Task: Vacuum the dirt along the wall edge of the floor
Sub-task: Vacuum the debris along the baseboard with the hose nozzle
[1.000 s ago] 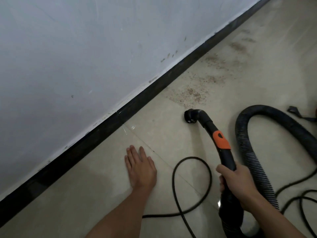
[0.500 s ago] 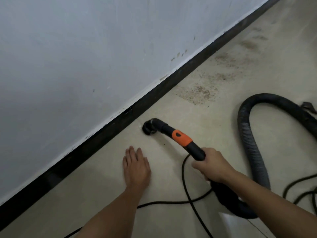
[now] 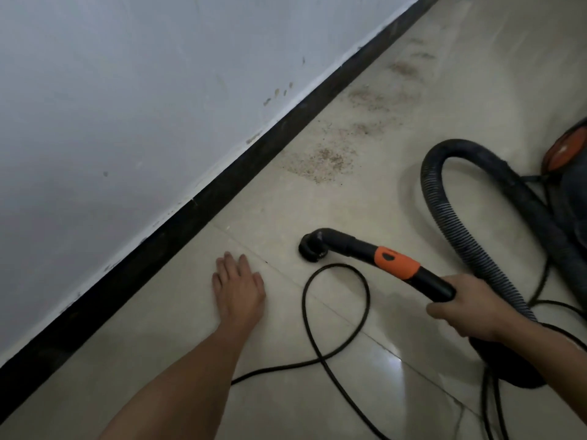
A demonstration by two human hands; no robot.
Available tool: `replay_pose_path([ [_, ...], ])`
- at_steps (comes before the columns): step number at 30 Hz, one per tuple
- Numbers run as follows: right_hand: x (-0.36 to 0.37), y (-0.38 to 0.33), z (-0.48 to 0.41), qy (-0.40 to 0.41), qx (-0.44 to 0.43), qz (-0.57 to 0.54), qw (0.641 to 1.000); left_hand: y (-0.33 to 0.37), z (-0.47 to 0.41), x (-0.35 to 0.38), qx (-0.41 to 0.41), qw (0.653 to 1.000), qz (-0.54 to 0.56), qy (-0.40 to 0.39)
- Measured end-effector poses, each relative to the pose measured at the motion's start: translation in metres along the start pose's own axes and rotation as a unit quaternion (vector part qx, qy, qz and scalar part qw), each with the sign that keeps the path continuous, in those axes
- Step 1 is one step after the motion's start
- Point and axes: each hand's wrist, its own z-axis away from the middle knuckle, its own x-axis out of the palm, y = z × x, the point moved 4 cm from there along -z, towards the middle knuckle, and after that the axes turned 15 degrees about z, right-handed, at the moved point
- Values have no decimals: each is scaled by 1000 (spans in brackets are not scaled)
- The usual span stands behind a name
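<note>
Gripping the probably stiff, light wand (image 3: 435, 285) behind its orange collar (image 3: 397, 263) with my right hand (image 3: 467, 312), I am resting my left hand (image 3: 239, 290) flat, fingers straight

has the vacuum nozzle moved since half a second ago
Yes. The nozzle, on the wand the right hand grips, has slid right, away from the black baseboard and from the left hand flat on the floor.
</note>
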Motion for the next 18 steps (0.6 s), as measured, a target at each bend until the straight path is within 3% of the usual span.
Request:
replay_pose_path([
  [8, -22, 57, 11, 105, 155, -168, 968, 37, -14, 24, 38, 999, -11, -18],
  [11, -6, 31, -3, 130, 129, -193, 964, 40, -15, 27, 36, 999, -22, -12],
  [18, 25, -43, -33, 97, 38, -288, 952, 39, -27, 28, 24, 1000, -4, -1],
])
